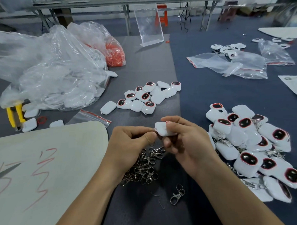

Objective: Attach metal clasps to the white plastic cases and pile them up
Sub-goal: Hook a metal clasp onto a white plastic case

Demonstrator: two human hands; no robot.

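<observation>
Finished pile lies just right of my right hand, bare cases ahead across open mat, clasp heap beneath both hands; right hand curls round one white case, left hand pinching its corner

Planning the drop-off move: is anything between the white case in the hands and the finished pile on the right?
Nothing visible. The right hand holds the white case, the left hand pinches its corner, and only bare dark mat lies between it and the pile of clasped cases to the right.
</observation>
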